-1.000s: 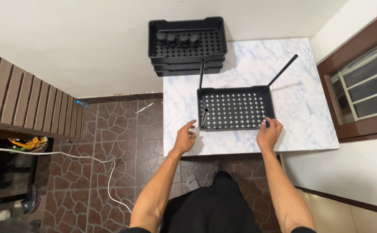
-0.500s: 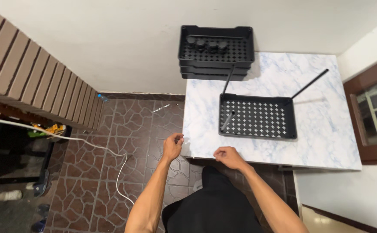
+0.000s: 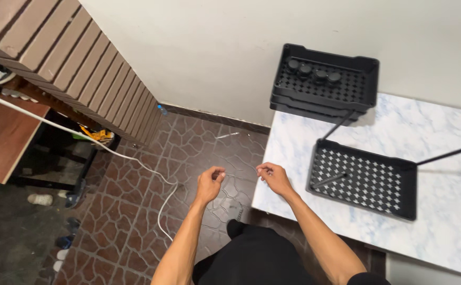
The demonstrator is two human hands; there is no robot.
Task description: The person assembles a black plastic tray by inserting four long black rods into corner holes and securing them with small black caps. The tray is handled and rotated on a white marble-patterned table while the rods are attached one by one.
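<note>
Marble table point(image 3: 441, 232): fills the view from 2 to 5 o'clock.
Tray stack point(image 3: 325, 79): at 1 o'clock, four round caps inside.
Perforated tray point(image 3: 365, 179): at 3 o'clock, rods standing in its corners.
Right hand point(image 3: 274, 178): fingers loosely curled, empty, over the table's near corner; nearest the tray.
Left hand point(image 3: 209, 184): half-closed, empty, over the floor.

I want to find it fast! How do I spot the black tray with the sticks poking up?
Look at the white marble table by the wall. Two black things sit there: a stack of trays at the back corner, and nearer the hands a single flat tray. Only that one has thin black rods standing at its corners.
</note>
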